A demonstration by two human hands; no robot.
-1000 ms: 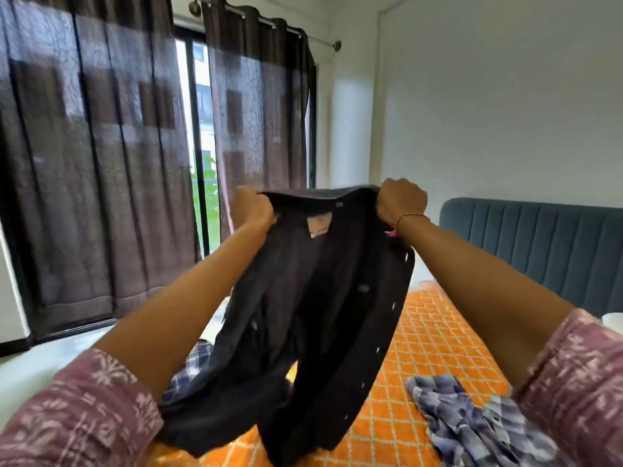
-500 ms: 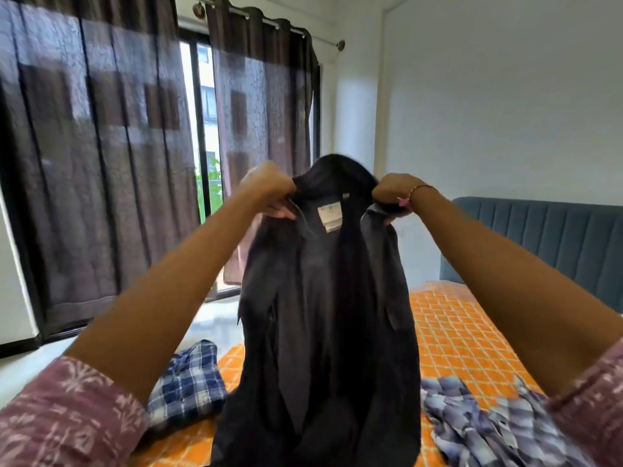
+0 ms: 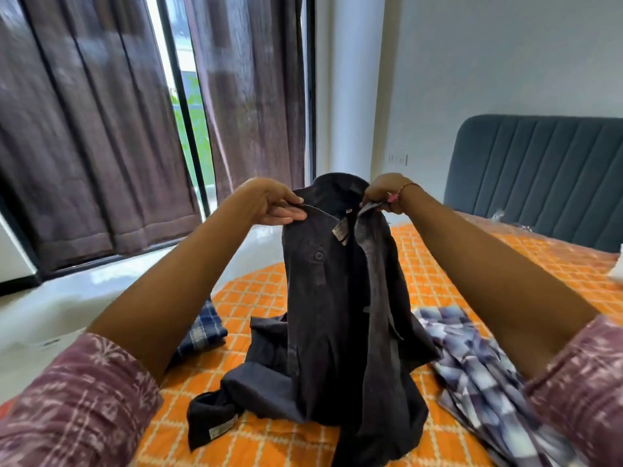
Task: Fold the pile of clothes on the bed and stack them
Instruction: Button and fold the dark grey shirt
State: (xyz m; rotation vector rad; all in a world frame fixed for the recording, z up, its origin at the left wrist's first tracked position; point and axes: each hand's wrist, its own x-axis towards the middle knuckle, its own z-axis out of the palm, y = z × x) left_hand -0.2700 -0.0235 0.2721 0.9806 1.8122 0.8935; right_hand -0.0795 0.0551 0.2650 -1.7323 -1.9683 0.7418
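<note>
A dark navy button shirt (image 3: pixel 337 308) hangs upright over the bed, its tails and one sleeve crumpled on the orange quilt (image 3: pixel 256 298). My left hand (image 3: pixel 269 205) pinches the left side of its collar between thumb and fingers. Gripping the right side of the collar is my right hand (image 3: pixel 384 193), which wears a thin bracelet. A grey label shows inside the neck. A blue and white checked shirt (image 3: pixel 485 372) lies loose on the quilt to the right. A darker blue plaid garment (image 3: pixel 202 328) lies to the left, partly behind my left forearm.
A teal padded headboard (image 3: pixel 539 176) stands at the far right of the bed. Brown curtains (image 3: pixel 94 136) cover a tall window on the left, with white floor (image 3: pixel 67 298) between them and the bed. A white wall rises behind.
Both hands came closer together and lower with the dark shirt. The shirt now drapes down onto the quilt instead of hanging spread in the air. The view tilted downward.
</note>
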